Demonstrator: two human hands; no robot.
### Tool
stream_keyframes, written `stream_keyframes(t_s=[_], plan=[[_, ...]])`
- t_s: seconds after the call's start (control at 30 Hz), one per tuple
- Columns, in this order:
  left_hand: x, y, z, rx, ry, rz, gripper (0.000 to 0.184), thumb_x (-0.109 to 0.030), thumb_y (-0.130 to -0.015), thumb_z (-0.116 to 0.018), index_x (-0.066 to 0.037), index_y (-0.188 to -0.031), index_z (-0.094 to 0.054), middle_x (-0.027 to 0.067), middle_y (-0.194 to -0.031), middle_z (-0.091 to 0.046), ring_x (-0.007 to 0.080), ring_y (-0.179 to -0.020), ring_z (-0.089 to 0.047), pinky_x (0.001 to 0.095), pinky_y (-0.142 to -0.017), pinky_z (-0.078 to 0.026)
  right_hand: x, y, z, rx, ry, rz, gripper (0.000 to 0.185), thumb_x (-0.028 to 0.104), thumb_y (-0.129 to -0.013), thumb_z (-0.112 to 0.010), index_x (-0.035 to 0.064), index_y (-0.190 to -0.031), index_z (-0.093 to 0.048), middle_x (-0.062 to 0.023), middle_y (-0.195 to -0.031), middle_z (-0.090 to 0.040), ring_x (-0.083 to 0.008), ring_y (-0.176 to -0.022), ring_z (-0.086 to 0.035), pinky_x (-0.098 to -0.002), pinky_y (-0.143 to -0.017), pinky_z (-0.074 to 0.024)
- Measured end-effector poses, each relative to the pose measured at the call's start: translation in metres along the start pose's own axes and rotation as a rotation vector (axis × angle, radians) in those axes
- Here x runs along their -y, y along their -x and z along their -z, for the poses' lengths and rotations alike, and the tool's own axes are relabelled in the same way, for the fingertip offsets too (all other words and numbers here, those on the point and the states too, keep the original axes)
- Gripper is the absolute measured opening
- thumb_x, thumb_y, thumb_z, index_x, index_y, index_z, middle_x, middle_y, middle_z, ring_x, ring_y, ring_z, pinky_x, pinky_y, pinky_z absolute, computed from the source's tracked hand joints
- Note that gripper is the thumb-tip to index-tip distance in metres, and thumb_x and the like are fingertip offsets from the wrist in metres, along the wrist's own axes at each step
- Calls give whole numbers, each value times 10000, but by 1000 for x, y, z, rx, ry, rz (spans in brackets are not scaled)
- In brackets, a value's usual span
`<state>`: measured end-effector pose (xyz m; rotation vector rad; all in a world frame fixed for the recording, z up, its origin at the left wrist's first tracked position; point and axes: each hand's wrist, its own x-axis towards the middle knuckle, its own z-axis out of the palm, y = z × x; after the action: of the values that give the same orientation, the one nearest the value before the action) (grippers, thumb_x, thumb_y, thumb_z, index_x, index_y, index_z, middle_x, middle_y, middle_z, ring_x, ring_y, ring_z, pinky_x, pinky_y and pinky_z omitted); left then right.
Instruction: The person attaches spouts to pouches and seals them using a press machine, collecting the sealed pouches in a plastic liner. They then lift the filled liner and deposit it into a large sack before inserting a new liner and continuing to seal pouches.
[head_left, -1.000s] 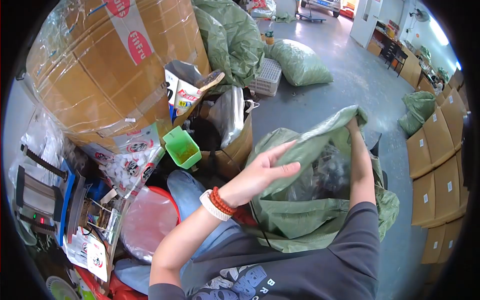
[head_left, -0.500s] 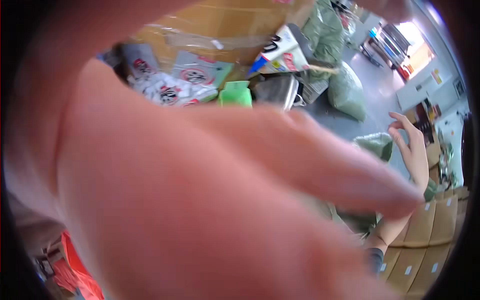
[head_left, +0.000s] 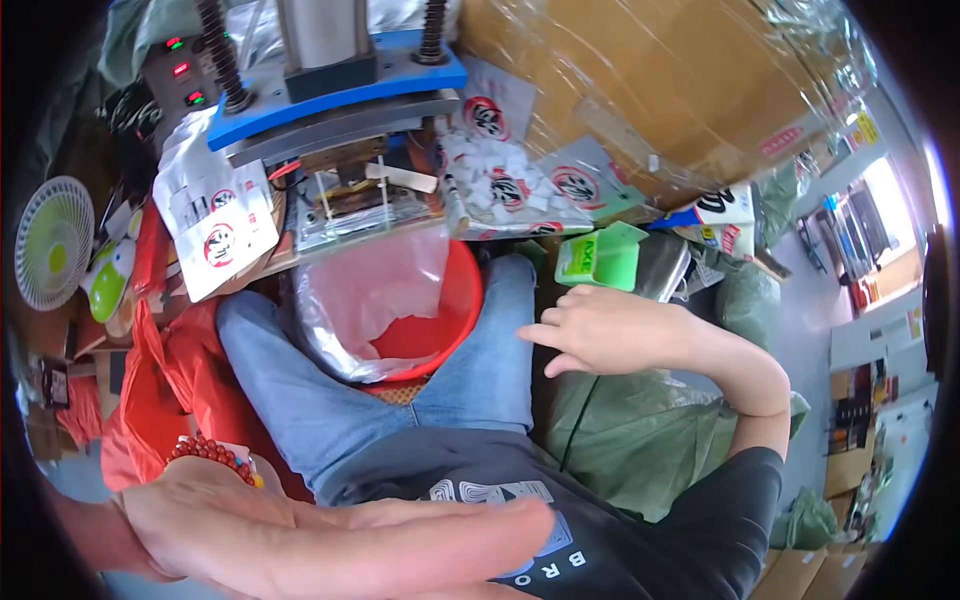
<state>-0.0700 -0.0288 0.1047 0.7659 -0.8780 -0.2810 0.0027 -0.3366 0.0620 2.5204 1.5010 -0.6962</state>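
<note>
My left hand (head_left: 340, 535) is large and close to the camera at the bottom, fingers stretched out, holding nothing; red beads circle its wrist. My right hand (head_left: 610, 330) hovers above my right thigh, beside the green plastic box (head_left: 602, 258), with its fingers apart and nothing in them. Between my knees sits a red basin (head_left: 462, 290) with clear plastic film (head_left: 375, 290) draped in it. Beyond the basin stands a press machine with a blue plate (head_left: 335, 88). A green woven sack (head_left: 640, 430) lies beneath my right forearm.
Printed bags lie left (head_left: 215, 235) and right (head_left: 510, 190) of the press. A large cardboard box (head_left: 660, 90) stands behind. At the left are a small fan (head_left: 54, 243) and a red bag (head_left: 190, 370). Cartons (head_left: 805, 575) show at the lower right.
The view has swung left to the press and basin. My right hand has left the green sack's opening and come back over my thigh. My left hand, in front of the lens before, is now lower.
</note>
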Motion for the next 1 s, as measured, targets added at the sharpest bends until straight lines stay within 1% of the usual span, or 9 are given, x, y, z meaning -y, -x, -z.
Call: stream_keyframes(t_s=[0.2, 0.3, 0.37, 0.47, 0.53, 0.57, 0.6, 0.67, 1.0], plan=[[-26, 43, -3, -107, -20, -76, 448, -495, -994, -298, -138, -1218, -451, -55, -872, -697, 230, -1075, -522, 500, -1032, -188, -6, -86, -40, 245, -53, 108, 479, 379, -886, -594, 32, -1210, -531, -150, -905, -640, -324, -883, -628, -422, -817, -468], [-37, 59, -6, -159, -48, -99, 405, -472, -994, -317, -147, -1189, -461, -66, -842, -702, 228, -1054, -520, 503, -1020, -184, -17, -135, -83, 323, -45, 113, 476, 380, -872, -614, 36, -1191, -535, -155, -946, -645, -328, -934, -626, -422, -829, -479], [-39, 64, -5, -174, -72, -138, 373, -449, -988, -335, -146, -1155, -475, -61, -834, -697, 221, -1018, -521, 490, -995, -200, -24, -164, -117, 361, -53, 4, 531, 395, -853, -636, 59, -1245, -513, -165, -1066, -621, -343, -1059, -580, -440, -902, -453], [-42, 71, -5, -200, -105, -198, 326, -416, -980, -363, -145, -1104, -496, -53, -822, -690, 211, -965, -521, 469, -958, -223, -47, -205, -156, 31, 5, -258, 679, 402, -803, -675, 110, -1362, -425, -222, -1277, -480, -398, -1229, -424, -536, -994, -349], [-44, 75, -5, -214, -136, -231, 296, -393, -974, -381, -144, -1070, -510, -47, -813, -685, 204, -930, -522, 456, -933, -239, -88, -237, -186, -258, 34, -639, 686, 384, -795, -681, 97, -1356, -411, -238, -1300, -464, -404, -1214, -429, -548, -984, -352], [-44, 78, -5, -224, -152, -247, 281, -382, -971, -391, -144, -1053, -517, -44, -809, -683, 201, -912, -522, 449, -920, -246, -118, -249, -215, -509, -5, -720, 678, 356, -806, -673, 50, -1343, -394, -240, -1270, -500, -403, -1159, -480, -517, -969, -389], [-43, 80, -5, -236, -165, -264, 267, -370, -969, -400, -144, -1036, -523, -42, -805, -680, 197, -895, -522, 443, -908, -254, -138, -255, -225, -590, -161, -807, 636, 300, -834, -647, 3, -1328, -377, -254, -1210, -544, -430, -1083, -542, -492, -909, -455], [-44, 82, -6, -247, -189, -305, 240, -348, -963, -418, -143, -1002, -537, -36, -797, -675, 190, -859, -522, 429, -883, -270, -168, -277, -291, -817, -369, -859, 594, 231, -846, -632, -14, -1319, -371, -284, -1173, -558, -455, -1023, -574, -492, -863, -486], [-25, 67, 7, -249, -291, -490, 170, -235, -935, -510, -139, -832, -606, -8, -756, -651, 156, -683, -524, 362, -758, -347, -152, -274, -284, -998, -553, -760, 430, 141, -855, -610, -20, -1238, -500, -273, -1095, -607, -442, -1014, -581, -494, -857, -480]])
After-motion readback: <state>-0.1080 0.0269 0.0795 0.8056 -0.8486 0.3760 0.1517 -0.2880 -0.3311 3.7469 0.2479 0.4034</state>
